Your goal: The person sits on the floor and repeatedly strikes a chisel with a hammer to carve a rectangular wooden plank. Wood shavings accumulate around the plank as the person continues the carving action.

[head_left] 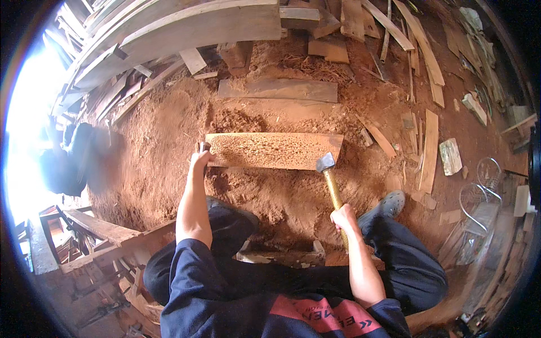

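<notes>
A wooden board (270, 152) lies flat in front of me, strewn with wood chips. At its left end my left hand (201, 158) is closed around a short dark tool (204, 147) held upright; the tool's lower part is hidden, so its exact kind is unclear. My right hand (343, 218) grips the yellow handle of a hammer (333, 188). The grey hammer head (325, 162) appears over the board's lower right edge; whether it touches the wood cannot be told.
Beyond the board, a grey plank (276, 90) lies in the sawdust. Long timbers (203, 25) are stacked at the far left. Offcuts (431, 149) and a pale block (450, 157) lie to the right. A low wooden seat (282, 257) is between my legs.
</notes>
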`<state>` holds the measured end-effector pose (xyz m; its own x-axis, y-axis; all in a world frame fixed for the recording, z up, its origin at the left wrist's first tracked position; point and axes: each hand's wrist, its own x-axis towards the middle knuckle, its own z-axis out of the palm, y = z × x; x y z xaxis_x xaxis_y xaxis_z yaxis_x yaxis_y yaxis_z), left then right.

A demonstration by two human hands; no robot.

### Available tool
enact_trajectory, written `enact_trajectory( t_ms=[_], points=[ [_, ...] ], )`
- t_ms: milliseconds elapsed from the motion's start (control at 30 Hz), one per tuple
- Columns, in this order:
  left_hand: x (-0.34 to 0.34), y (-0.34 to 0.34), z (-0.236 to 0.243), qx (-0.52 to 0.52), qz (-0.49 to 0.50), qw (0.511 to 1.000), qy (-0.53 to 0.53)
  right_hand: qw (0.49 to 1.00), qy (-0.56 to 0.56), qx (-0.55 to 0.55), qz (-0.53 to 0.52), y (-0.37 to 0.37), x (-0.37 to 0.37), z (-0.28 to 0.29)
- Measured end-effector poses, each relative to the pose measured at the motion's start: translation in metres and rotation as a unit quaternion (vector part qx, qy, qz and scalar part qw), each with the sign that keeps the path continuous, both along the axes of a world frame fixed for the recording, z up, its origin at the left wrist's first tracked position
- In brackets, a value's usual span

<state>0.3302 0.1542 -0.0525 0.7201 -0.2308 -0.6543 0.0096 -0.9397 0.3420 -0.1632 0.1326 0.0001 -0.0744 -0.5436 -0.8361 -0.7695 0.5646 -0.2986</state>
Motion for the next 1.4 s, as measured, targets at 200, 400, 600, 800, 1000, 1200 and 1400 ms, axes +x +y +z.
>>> enact_trajectory(
  t_ms=[200,400,600,800,1000,1200,1400],
  points=[
    [0.012,0.009,-0.014,0.007,0.003,1.0,0.006,0.999,-0.041,0.023,-0.007,0.003,-0.005,-0.016],
    [-0.012,0.008,-0.012,0.008,-0.004,1.0,-0.007,0.999,-0.039,0.018,-0.005,-0.001,-0.006,-0.007],
    [-0.043,0.025,-0.015,-0.023,0.012,1.0,0.015,1.0,-0.012,0.028,-0.006,-0.003,-0.013,-0.012],
    [-0.038,0.078,-0.021,-0.074,0.067,0.995,0.028,0.999,-0.047,0.026,-0.003,0.002,-0.003,-0.003],
    [-0.056,0.071,-0.008,-0.061,0.065,0.995,0.051,0.998,-0.058,0.009,-0.001,0.003,-0.011,-0.004],
    [-0.057,0.037,0.017,-0.138,-0.028,0.986,-0.091,0.999,-0.046,-0.005,0.007,0.004,-0.015,-0.009],
    [-0.099,-0.054,0.1,-0.343,-0.011,0.934,-0.099,0.999,-0.021,-0.033,0.016,0.005,-0.019,-0.024]
  ],
)
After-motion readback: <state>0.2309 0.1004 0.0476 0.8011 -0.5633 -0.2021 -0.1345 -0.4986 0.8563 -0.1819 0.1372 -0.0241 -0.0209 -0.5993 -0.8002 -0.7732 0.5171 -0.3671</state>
